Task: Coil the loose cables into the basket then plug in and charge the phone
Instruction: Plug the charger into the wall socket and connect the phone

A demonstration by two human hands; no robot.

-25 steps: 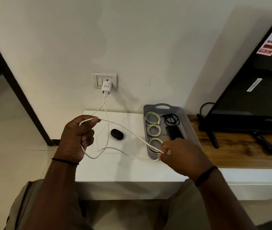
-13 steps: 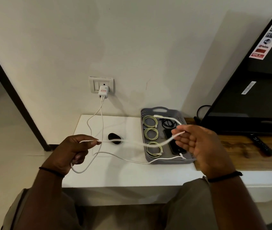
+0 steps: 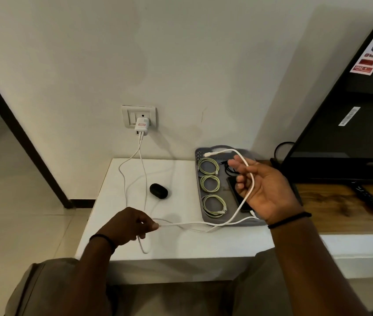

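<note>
Our right hand (image 3: 270,190), risen palm-up over the grey perforated plastic basket (image 3: 206,218) since a second ago, drapes the thin white charging cable (image 3: 194,223) across half-curled fingers while our left hand (image 3: 130,224) pinches it, suggesting the phone hookup is beginning.

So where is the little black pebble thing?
In the head view, the black case sits on the white table, left of the grey basket, below the wall charger.
</note>
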